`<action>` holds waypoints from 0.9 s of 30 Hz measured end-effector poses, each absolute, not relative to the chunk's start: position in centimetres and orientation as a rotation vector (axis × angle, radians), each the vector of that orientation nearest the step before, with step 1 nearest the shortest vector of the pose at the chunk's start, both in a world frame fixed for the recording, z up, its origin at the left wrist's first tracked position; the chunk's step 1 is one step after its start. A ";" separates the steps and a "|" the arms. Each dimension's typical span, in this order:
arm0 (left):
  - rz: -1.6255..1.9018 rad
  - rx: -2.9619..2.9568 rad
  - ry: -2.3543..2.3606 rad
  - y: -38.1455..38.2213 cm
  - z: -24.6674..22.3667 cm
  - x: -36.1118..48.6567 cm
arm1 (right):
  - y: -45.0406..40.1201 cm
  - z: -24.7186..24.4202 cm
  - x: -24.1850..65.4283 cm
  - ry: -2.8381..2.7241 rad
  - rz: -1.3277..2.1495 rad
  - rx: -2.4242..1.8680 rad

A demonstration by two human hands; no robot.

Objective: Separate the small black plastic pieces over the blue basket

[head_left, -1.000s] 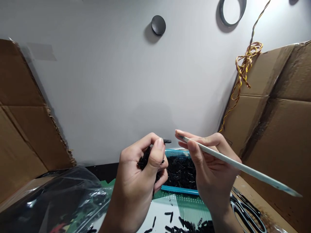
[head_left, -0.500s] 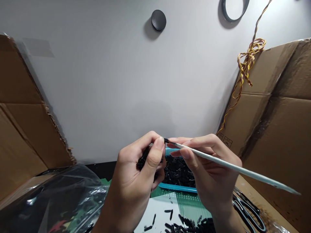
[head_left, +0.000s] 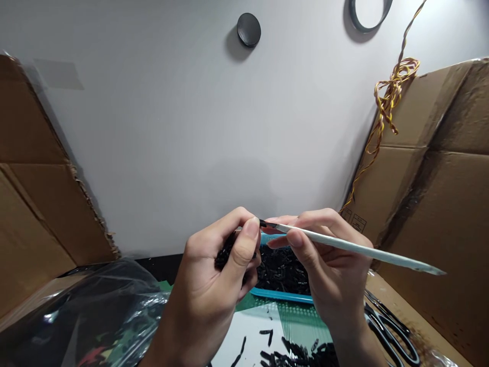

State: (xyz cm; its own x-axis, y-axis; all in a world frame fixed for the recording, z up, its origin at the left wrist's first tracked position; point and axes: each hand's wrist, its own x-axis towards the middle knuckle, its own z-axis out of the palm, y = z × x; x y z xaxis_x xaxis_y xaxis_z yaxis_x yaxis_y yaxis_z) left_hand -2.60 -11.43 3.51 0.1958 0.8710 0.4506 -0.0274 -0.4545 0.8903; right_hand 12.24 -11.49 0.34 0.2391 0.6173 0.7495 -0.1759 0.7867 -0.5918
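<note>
My left hand [head_left: 223, 275] is closed around a bunch of small black pieces [head_left: 226, 251]. Between its thumb and forefinger it pinches one small black piece [head_left: 262, 223], whose end sticks out to the right. In my right hand [head_left: 328, 260] is a slim tool with a long pale handle [head_left: 355, 246] and a thin dark tip, gripped like a pen. That tip meets the pinched piece or lies right at it; whether it is a blade or a brush I cannot tell. Behind the hands stands a blue tray [head_left: 280, 295] full of similar black pieces [head_left: 282, 267].
More black pieces [head_left: 298, 351] lie near a white sheet [head_left: 260, 326] on a green mat. Black-handled scissors [head_left: 393, 336] are at the right. A clear plastic bag [head_left: 114, 306] lies left. Cardboard walls [head_left: 34, 153] flank the space, and twisted wires [head_left: 393, 92] hang at the right.
My right hand has shifted slightly left, and the tool's rear end has swung up and left. The left hand stays almost in place, still pinching the piece.
</note>
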 end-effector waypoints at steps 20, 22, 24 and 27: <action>1.399 1.703 1.004 -12.3 4.0 -2.3 | -11.6 0.5 12.4 -1.260 0.480 -0.448; 1.391 1.729 1.027 -12.4 4.0 -2.3 | -11.7 0.6 12.6 -1.282 0.478 -0.445; 1.372 1.772 1.062 -12.5 4.1 -2.5 | -11.7 0.8 13.0 -1.323 0.498 -0.450; 1.334 1.856 1.106 -12.5 4.2 -2.9 | -11.9 1.1 13.7 -1.375 0.529 -0.496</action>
